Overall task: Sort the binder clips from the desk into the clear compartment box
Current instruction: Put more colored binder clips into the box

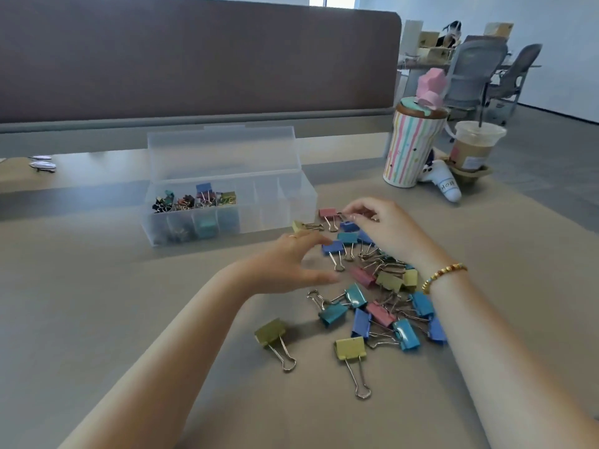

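A pile of several coloured binder clips (379, 299) lies on the desk, in blue, teal, pink and yellow-green. The clear compartment box (278, 205) stands behind it with its lid up; its left compartments hold small clips. My left hand (288, 264) hovers at the pile's left edge, fingers spread and holding nothing, near a blue clip (332, 248). My right hand (379, 226) reaches over the far end of the pile, and its curled fingertips pinch the wire handle of a pink clip (327, 212). A yellow clip (298, 226) lies beside the box.
A striped tumbler (410, 147) with a pink topper and an iced coffee cup (475, 147) in a cardboard holder stand at the back right, next to a white game controller (442, 181). A brown partition runs along the back of the desk. Office chairs stand beyond.
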